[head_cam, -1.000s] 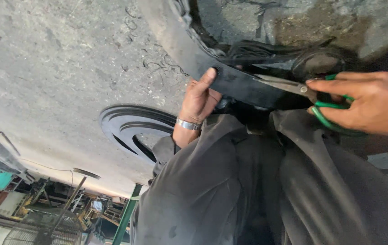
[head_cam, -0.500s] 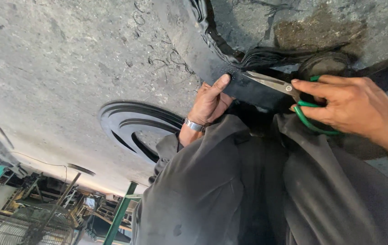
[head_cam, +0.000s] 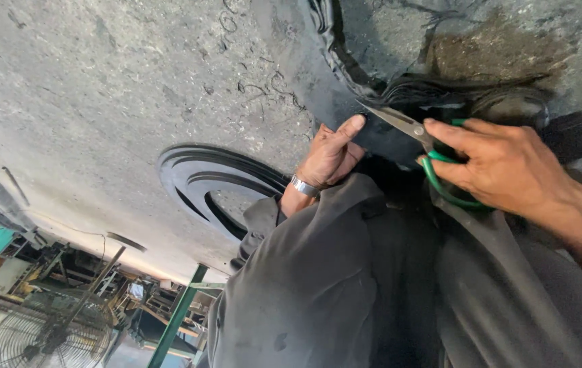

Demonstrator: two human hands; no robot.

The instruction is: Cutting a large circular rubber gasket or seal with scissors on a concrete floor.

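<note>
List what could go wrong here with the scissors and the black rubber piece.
1. The left hand holds the black rubber piece with its thumb close to the open scissors; a slip might nick it.
2. The right hand grips the green handles at an awkward angle, so the cut may wander.

Left hand (head_cam: 328, 158) is curled up, thumb sticking straight out toward the upper right, fingers folded into the palm and pinching something dark. There's a metal band on that wrist and a grey sleeve covering the forearm below it. Right hand (head_cam: 502, 167) comes in from the right on a bare forearm, knuckles up, fingers wrapped tight through the grip it's holding, index finger stretched forward along the top.
</note>
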